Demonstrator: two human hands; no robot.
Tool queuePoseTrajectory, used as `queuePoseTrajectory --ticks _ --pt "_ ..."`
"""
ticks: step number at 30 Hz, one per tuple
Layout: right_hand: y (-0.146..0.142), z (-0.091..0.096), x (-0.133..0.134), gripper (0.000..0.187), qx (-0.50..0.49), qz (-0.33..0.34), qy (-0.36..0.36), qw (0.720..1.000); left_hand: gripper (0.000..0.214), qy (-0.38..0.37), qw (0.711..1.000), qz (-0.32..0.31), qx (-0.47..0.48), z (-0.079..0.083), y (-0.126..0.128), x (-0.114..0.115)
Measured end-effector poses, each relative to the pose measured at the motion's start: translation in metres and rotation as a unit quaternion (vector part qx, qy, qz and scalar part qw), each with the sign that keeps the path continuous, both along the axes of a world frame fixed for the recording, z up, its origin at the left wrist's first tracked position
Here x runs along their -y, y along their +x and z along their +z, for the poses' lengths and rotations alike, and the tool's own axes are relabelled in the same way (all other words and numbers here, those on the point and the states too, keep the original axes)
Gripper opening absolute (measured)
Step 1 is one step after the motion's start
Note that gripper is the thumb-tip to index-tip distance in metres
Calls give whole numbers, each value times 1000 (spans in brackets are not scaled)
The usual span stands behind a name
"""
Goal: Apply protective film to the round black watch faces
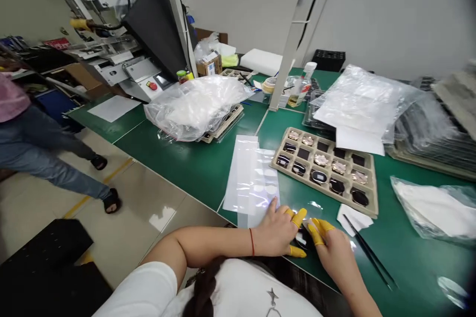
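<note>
My left hand [279, 231] and my right hand [332, 247] meet at the near edge of the green table [201, 163], both with yellow finger cots on several fingertips. Their fingers pinch together on a small dark glossy part [303, 238] held between them. A red cord circles my left wrist. Just beyond my hands stands a beige compartment tray [366, 204] with dark and copper-coloured parts in its pockets. Clear plastic sheets [250, 178] lie to the left of the tray, touching my left fingertips.
Black tweezers [369, 252] and a white wipe [353, 218] lie right of my hands. Plastic bags [197, 104] cover trays at the back, and more bags [435, 208] lie right. A bottle [304, 84] and a post stand behind. Another person's legs [55, 158] are on the floor, left.
</note>
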State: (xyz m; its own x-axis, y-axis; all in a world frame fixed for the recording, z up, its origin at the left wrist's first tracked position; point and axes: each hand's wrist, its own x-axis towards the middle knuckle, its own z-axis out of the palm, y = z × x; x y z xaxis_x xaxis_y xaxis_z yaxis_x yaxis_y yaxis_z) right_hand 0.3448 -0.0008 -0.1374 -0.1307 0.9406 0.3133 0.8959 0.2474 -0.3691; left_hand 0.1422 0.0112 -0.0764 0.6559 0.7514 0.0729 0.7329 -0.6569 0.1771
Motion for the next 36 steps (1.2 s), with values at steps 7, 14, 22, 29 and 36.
queuePoseTrajectory --ticks 7,14,22,29,36 --pt "18 19 6 31 -80 -110 7 991 80 -6 1000 -5 -12 2 22 -1" --pt "16 12 12 27 -66 -109 55 990 55 -34 996 -75 -46 3 37 -11" --pt "23 -3 7 34 -52 -22 96 994 67 4 999 7 41 44 43 -162" --pt "18 1 9 26 -69 -58 112 990 49 13 1000 -2 2 29 72 -243" --pt "14 12 7 21 -90 -62 106 988 27 0 1000 -9 -30 19 109 -237"
